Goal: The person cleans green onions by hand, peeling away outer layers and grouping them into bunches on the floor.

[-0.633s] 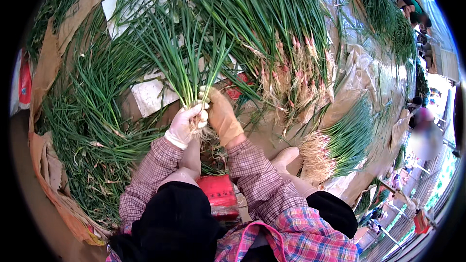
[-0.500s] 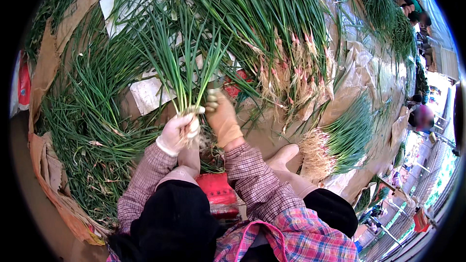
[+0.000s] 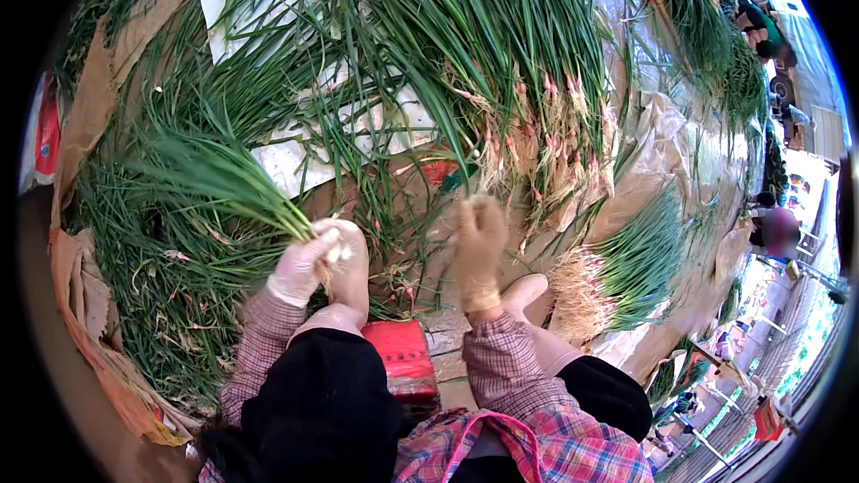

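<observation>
A small bunch of green spring onions with white bulbs [image 3: 228,183] is gripped at its root end by the left hand [image 3: 309,261], which is clad in a pale thin glove and is closed around the stalks; the leaves fan out up and to the left, above a loose heap of green onion leaves [image 3: 152,295] spread on brown paper sheeting [image 3: 85,304]. The right hand [image 3: 479,246], in a tan glove, is held apart from the bunch and blurred; whether its fingers are spread or curled cannot be told. It is raised just below a large pile of spring onions with pinkish-white roots [image 3: 528,125].

As a judgement, the sorting is only partly done: a tidy gathered bundle with aligned roots [image 3: 617,273] is laid to the right, near a pale boot [image 3: 528,295], while much loose, unsorted onion is left on both sides. A red plastic stool [image 3: 403,360] is seen between the knees.
</observation>
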A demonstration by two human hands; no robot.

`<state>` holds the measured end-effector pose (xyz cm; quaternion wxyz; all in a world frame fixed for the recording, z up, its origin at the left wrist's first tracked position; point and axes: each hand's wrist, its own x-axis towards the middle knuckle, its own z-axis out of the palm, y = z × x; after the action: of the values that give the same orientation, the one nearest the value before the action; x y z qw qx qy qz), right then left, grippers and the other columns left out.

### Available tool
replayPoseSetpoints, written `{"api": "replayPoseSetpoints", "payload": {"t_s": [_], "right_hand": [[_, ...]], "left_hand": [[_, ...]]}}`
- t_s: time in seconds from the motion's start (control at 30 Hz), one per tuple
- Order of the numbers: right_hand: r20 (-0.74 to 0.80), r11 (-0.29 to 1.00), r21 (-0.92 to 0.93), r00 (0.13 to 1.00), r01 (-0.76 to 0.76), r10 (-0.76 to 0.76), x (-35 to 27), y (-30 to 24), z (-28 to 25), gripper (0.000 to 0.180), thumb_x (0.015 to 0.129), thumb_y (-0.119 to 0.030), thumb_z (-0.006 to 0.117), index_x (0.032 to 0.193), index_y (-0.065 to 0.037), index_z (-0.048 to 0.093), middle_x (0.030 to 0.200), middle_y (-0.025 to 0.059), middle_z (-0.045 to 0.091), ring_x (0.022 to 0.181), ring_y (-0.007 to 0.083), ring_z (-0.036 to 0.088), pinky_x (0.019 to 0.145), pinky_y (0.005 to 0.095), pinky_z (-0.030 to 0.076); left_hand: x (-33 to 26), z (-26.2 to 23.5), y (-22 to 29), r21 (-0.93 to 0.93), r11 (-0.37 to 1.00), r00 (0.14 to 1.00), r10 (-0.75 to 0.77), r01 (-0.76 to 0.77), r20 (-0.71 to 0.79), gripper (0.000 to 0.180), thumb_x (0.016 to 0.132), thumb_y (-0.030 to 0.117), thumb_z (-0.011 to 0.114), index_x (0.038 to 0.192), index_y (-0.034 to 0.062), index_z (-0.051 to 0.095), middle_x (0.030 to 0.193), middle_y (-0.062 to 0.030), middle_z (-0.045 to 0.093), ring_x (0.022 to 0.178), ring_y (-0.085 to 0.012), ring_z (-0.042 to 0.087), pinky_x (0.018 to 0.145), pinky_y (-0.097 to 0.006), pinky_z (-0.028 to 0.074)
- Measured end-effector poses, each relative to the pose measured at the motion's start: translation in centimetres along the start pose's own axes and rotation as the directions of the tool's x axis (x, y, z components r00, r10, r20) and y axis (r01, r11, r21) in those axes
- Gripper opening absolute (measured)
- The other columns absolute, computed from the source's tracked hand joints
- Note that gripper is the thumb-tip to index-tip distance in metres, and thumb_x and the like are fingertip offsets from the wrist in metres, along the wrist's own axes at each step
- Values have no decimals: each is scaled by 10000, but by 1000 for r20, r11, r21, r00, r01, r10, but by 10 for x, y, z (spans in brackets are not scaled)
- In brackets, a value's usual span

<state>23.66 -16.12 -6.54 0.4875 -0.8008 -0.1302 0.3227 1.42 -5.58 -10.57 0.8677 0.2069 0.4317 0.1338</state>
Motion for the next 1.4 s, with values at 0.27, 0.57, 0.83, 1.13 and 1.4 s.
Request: {"api": "replayPoseSetpoints", "payload": {"t_s": [0.27, 0.57, 0.83, 1.13, 1.4], "right_hand": [[520, 828, 250, 791, -501, 322, 2, 9, 76, 68, 843, -82, 590, 883, -36, 560, 728, 15, 605, 536, 39, 480, 479, 174, 379], [567, 494, 487, 691, -720, 448, 6, 14, 123, 88, 901, -101, 517, 890, -24, 560, 782, 37, 603, 532, 71, 486, 490, 205, 420], [372, 980, 38, 913, -196, 168, 23, 34, 96, 161, 876, -188, 556, 769, -74, 594, 597, -24, 505, 487, 91, 440, 447, 253, 363], [514, 815, 293, 801, -500, 307, 34, 37, 97, 166, 858, -201, 620, 802, -45, 632, 698, -37, 568, 587, 61, 480, 530, 189, 380], [490, 555, 535, 769, -637, 410, 18, 31, 101, 109, 874, -136, 594, 896, -29, 589, 734, 15, 597, 608, 70, 506, 536, 187, 389]], "left_hand": [[10, 27, -16, -57, 980, 981, -191, 191, 15, 195, 883, 150, 584, 1038, 34, 561, 883, -53, 616, 772, -126, 599, 666, -253, 506], [-2, -7, -6, -450, 875, 974, -94, 180, 208, 154, 928, 134, 500, 1046, 47, 546, 779, -45, 573, 616, -124, 548, 518, -232, 459], [-41, -10, 19, -635, 772, 770, 422, -29, 478, 123, 913, 141, 536, 880, 70, 440, 542, 21, 400, 402, -66, 365, 298, -202, 282], [35, 18, -1, -7, 996, 995, 84, -84, -52, 94, 849, 36, 563, 934, 54, 528, 802, -51, 608, 756, -154, 606, 678, -271, 509], [23, 16, 3, -295, 949, 987, -67, 109, 147, 159, 881, 54, 508, 1037, 26, 500, 775, -64, 565, 570, -130, 532, 505, -230, 461]]}}
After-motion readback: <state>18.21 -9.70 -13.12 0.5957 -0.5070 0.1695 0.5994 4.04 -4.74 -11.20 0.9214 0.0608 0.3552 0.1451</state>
